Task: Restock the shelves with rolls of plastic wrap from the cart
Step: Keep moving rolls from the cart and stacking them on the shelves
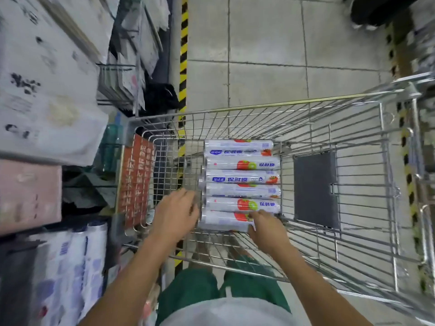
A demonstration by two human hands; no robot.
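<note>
Several white rolls of plastic wrap [242, 178] with red and green fruit print lie side by side in the wire shopping cart [259, 107]. Both my hands reach into the cart at the nearest roll [223, 220]. My left hand [175, 214] is at that roll's left end, fingers bent around the cap end. My right hand [264, 223] lies over the roll's right part, fingers curled onto it.
Shelves [47, 114] with white and pink packages run along the left, with printed rolls [77, 267] lower down. A yellow-black striped line [183, 55] marks the tiled floor. A dark grey flap [315, 189] stands in the cart's right part.
</note>
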